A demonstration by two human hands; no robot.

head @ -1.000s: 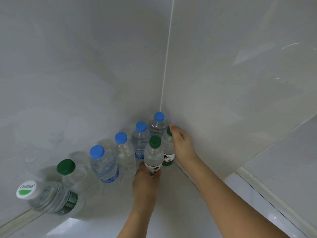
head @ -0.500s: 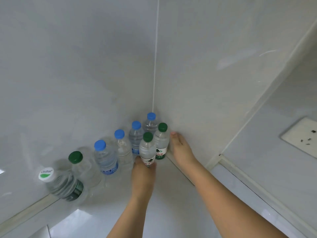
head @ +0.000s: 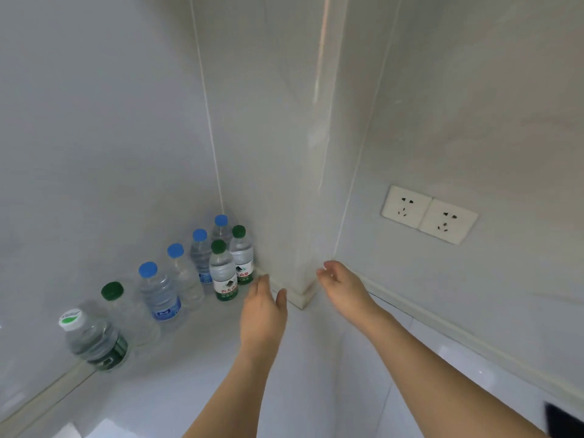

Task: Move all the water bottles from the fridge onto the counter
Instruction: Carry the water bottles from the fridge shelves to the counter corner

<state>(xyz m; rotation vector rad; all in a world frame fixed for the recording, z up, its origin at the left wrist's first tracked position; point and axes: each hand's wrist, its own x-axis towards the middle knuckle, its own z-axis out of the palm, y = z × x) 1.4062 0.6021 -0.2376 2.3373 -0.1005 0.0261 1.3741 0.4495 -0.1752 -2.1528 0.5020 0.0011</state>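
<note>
Eight clear plastic water bottles stand upright on a white counter (head: 189,384), lined along the pale wall toward the inner wall corner (head: 222,202), which serves as the landmark here.

Farthest left of the corner is a bottle with a white cap (head: 94,338); the cap carries a green leaf mark and small writing too blurred to read, and a dark green label wraps its base. Next toward the corner is a dark-green-capped bottle (head: 129,314) with no readable label. Then comes a blue-capped bottle (head: 159,292) with a blue label whose print is unreadable. A second blue-capped bottle (head: 185,276) follows, then a third (head: 200,252) with a strip of blue label low down. A fourth blue-capped bottle (head: 221,229) sits tight in the corner itself.

In front of the corner stand two green-capped bottles with white, red and green labels. The nearer one (head: 223,273) shows red Chinese characters above a green mountain picture; the one behind it (head: 241,257), against the right-hand wall, shows the characters 山泉. All the bottles appear to hold clear water.

Just right of these two, the left hand (head: 264,306) hovers palm down, fingers straight and together, thumb apart, holding nothing, and it touches no bottle. Further right, past the outer wall edge (head: 303,300), the right hand (head: 343,284) is relaxed, fingers loosely spread, also empty.

Far right of the corner, a white double wall socket (head: 429,214) is set in the wall.
</note>
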